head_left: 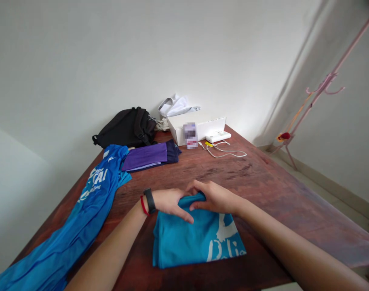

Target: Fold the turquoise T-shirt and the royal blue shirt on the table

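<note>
A folded teal shirt (192, 238) with white lettering lies near me on the wooden table, its upper edge lifted slightly. My left hand (170, 202), with a black band and a red cord at the wrist, is closed over that edge, thumb across the front of the cloth. From the other side my right hand (213, 197) grips the same edge between thumb and fingers. The two hands almost meet at the middle, and some fingertips are hidden behind the fabric.
A blue printed shirt (96, 194) stretches along the table's left side. Beyond it are folded purple cloth (146, 157) and a black backpack (126, 127). A white box (180, 133), a white device (218, 137) and a cable (223, 154) sit farther back. A pink stand (311, 103) is at right.
</note>
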Demonstrator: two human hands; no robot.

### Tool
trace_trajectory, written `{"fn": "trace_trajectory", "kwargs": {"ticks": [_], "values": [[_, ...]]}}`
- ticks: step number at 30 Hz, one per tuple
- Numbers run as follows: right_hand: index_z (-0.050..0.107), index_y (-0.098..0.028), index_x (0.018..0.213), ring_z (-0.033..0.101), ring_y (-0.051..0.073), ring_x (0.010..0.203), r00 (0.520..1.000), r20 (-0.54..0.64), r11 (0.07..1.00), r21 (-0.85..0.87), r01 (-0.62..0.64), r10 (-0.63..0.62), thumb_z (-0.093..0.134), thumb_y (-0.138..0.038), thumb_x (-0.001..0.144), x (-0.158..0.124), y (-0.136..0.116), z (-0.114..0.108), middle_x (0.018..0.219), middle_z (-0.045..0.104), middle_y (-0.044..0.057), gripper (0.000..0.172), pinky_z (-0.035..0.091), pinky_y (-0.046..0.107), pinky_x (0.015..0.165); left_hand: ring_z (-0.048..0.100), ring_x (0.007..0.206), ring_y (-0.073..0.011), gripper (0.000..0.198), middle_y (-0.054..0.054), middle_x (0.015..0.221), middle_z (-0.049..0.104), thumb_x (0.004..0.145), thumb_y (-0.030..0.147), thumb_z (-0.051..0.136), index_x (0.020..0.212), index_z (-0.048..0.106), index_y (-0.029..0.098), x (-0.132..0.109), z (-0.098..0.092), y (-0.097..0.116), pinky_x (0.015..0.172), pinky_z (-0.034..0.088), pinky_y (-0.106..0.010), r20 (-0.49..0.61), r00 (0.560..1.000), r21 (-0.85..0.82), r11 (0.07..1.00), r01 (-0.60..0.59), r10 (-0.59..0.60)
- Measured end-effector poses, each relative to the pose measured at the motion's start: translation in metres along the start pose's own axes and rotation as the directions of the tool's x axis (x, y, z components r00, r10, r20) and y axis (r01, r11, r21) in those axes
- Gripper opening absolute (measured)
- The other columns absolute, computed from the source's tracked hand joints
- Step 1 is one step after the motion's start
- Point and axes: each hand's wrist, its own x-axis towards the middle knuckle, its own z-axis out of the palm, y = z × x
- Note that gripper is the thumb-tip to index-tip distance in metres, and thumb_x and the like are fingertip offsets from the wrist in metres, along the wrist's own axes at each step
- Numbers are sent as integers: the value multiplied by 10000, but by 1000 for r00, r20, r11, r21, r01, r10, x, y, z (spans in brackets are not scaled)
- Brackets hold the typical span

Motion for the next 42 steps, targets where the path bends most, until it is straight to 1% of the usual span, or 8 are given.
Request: {"fn": "trace_trajectory", "kwargs": {"ticks": [6,13,18,21,24,30,37,42], "values": [[626,-233,1225,668,231,929,978,145,989,-33,-144,147,813,-476,746,0,14,-12,1068,716,50,569,459,277,743,535,602,-139,409,17,692,648,800,570,702,754,681,165,-16,-13,-13,535,338,-240,104,973,90,977,195,-204],[731,-168,977,661,218,815,916,341,964,82,-254,213,773,-524,749,-1,41,-31,906,735,31,425,472,269,683,558,738,-156,414,2,837,677,825,584,663,881,692,174,-47,-43,-48,632,386,-227,171,971,-23,985,172,-166],[720,-144,892,679,228,779,916,39,884,250,-396,399,745,-550,763,8,61,-9,851,741,59,427,516,285,636,540,683,-153,531,11,785,620,717,655,736,933,651,178,-54,-46,-80,592,404,-237,-51,946,-305,907,290,-320],[664,-158,1096,701,255,867,803,-256,808,429,-404,538,796,-510,717,15,69,9,940,746,78,534,571,330,704,521,624,-147,601,22,728,582,668,667,763,988,636,175,-46,-39,-91,545,390,-238,-236,853,-541,792,283,-466],[557,-175,1245,717,262,889,746,-291,706,632,-319,598,830,-471,695,18,68,17,980,746,87,682,603,373,747,572,710,-165,622,-22,840,639,654,620,791,1045,634,162,-37,-34,-94,605,422,-250,-432,754,-616,772,153,-494],[492,-214,1340,715,238,813,793,27,615,615,-493,609,836,-440,727,7,58,4,978,731,66,739,594,325,598,623,745,-176,767,-30,987,678,649,553,836,1284,563,222,-47,-37,-88,569,432,-230,-265,810,-602,746,285,-523],[236,-236,1562,512,108,575,897,-76,801,489,-347,435,679,-425,863,5,55,5,664,475,-92,849,451,224,527,657,881,-207,911,-58,1159,663,692,400,856,1485,416,313,-67,-42,-90,687,506,-259,-279,923,-491,865,101,-267],[190,-280,1527,514,111,533,877,-163,707,665,-241,452,605,-519,862,27,56,31,717,514,-81,819,448,229,490,630,1099,-237,765,-77,1223,648,804,440,765,1458,404,275,-82,-41,-88,926,508,-355,-489,831,-614,781,-112,-265]]}}
